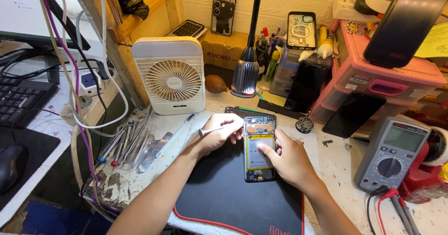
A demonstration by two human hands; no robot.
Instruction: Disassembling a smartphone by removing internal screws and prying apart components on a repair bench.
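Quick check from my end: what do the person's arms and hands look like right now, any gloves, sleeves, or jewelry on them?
Both arms are bare from the frame edge to the fingertips: no sleeves show. The left hand and right hand wear no gloves, and no rings, watch or wristband are visible. Fingernails look short and unpainted.

A cluttered white workbench (336, 162) against a pale brick wall (275, 1) — lit by a gooseneck lamp (246, 76).

Overall light: bright, even, warm.
Source: gooseneck desk lamp (246, 76), lit head aimed down at the far middle.
Shadows: soft and short under the hands on the black mat (224, 193).
Glare: pale sheen on the multimeter (394, 153) screen.
Focus: sharp centre; corners perhaps slightly softer.
Distortion: wide-angle bending at left and right edges.
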